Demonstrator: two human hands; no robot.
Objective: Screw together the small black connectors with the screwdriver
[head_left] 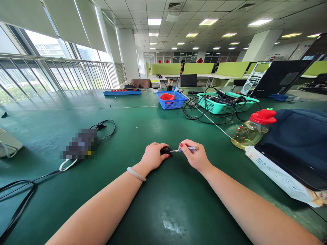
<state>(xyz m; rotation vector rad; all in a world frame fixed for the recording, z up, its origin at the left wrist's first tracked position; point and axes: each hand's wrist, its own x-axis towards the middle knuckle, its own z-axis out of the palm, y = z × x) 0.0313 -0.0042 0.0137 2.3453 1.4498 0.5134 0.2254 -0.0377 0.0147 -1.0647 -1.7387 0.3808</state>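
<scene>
My left hand (153, 156) is closed around a small black part (166, 150) and holds it against the green tabletop (143, 127). Its exact kind is too small to make out, and the fingers cover some of it. In my right hand (195, 157) is a slim screwdriver (190, 148), lying almost level and gripped between thumb and fingers. The metal shaft points left, and its tip meets the black part. A pale bangle circles my left wrist.
Toward the back stand a blue basket (171, 103) with a red tray and a teal basket (219, 108) of cables. To the right are a red-lidded bottle (251, 131), a phone (288, 166) and a dark bag (304, 136). A black cord (33, 183) runs along the left.
</scene>
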